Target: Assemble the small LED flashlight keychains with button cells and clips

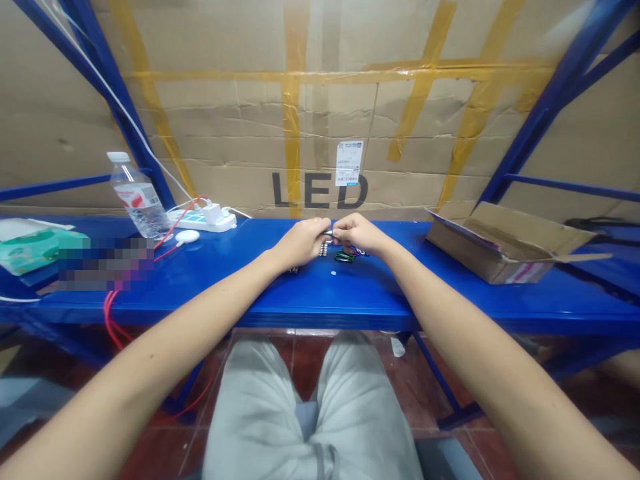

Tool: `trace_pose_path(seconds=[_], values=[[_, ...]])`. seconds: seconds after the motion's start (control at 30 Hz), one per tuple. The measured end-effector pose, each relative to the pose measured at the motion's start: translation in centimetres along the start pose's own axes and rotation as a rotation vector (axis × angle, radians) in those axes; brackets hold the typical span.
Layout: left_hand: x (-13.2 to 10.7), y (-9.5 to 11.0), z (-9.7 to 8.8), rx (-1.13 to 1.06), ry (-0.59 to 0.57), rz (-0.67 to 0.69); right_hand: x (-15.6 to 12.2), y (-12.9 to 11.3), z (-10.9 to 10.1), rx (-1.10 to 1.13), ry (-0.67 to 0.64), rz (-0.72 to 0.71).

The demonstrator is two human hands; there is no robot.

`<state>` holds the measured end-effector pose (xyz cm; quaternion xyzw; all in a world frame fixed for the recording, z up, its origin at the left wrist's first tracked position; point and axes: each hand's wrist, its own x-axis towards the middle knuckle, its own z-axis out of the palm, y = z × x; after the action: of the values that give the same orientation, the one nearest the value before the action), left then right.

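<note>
My left hand (304, 239) and my right hand (360, 233) meet above the blue tabletop, fingers pinched. Between their fingertips is a small item (328, 233), too small to name. A short row of silvery, bead-like pieces (323, 249) shows just below my left fingers; I cannot tell whether it hangs from them or lies on the table. Beneath my right hand are dark green and black loop-shaped pieces (344, 256), with bluish ones beside them partly hidden. Nearer me lies a tiny white disc (333, 273). More small pieces (293, 270) show by my left wrist.
An open cardboard box (493, 257) stands on the right of the blue table (310, 300). At left are a water bottle (137, 200), a power strip (200, 219), a white round charger (187, 237), red cables and a tissue pack (40, 248). Large taped cardboard rises behind.
</note>
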<state>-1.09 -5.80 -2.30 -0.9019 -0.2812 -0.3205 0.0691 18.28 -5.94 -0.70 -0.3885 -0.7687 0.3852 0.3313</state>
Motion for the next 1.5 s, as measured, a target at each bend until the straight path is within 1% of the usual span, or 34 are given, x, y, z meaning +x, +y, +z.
trace_pose_path(seconds=[0.1,0.17,0.27,0.47,0.57,0.7,0.8,1.0,1.1,1.2,1.3,1.4,1.5], values=[[0.1,0.0,0.1,-0.007,0.019,0.024,-0.1,-0.1,0.0,0.234,-0.039,0.08],[0.2,0.1,0.2,-0.022,0.03,0.032,-0.1,-0.1,-0.1,0.337,-0.077,0.143],[0.2,0.4,0.2,-0.032,0.062,0.02,-0.1,-0.2,-0.2,0.39,-0.084,0.195],[0.3,0.6,0.1,-0.121,0.115,0.008,-0.1,-0.1,-0.3,0.387,-0.052,0.206],[0.3,0.4,0.2,-0.16,0.137,0.008,0.2,0.3,-0.5,0.437,-0.083,0.235],[0.4,0.2,0.3,-0.193,0.162,0.004,0.4,0.7,-0.5,0.558,-0.127,0.268],[0.4,0.2,0.4,-0.186,0.158,0.01,0.5,0.7,-0.5,0.679,-0.158,0.32],[0.5,-0.3,0.5,-0.1,0.143,0.086,0.6,0.3,-0.4,0.892,-0.211,0.466],[0.6,-0.5,0.4,-0.033,0.131,0.108,0.5,-0.1,-0.4,0.956,-0.23,0.47],[0.6,-0.2,0.2,0.022,0.149,0.118,0.4,-0.6,-0.5,0.965,-0.253,0.435],[0.6,0.2,0.1,0.043,0.161,0.102,0.2,-0.9,-0.5,0.908,-0.241,0.413],[0.5,0.4,0.1,-0.009,0.144,0.022,0.2,-0.8,-0.4,0.785,-0.174,0.343],[0.5,0.5,0.2,-0.094,0.119,-0.039,0.1,-0.5,-0.3,0.617,-0.117,0.267]])
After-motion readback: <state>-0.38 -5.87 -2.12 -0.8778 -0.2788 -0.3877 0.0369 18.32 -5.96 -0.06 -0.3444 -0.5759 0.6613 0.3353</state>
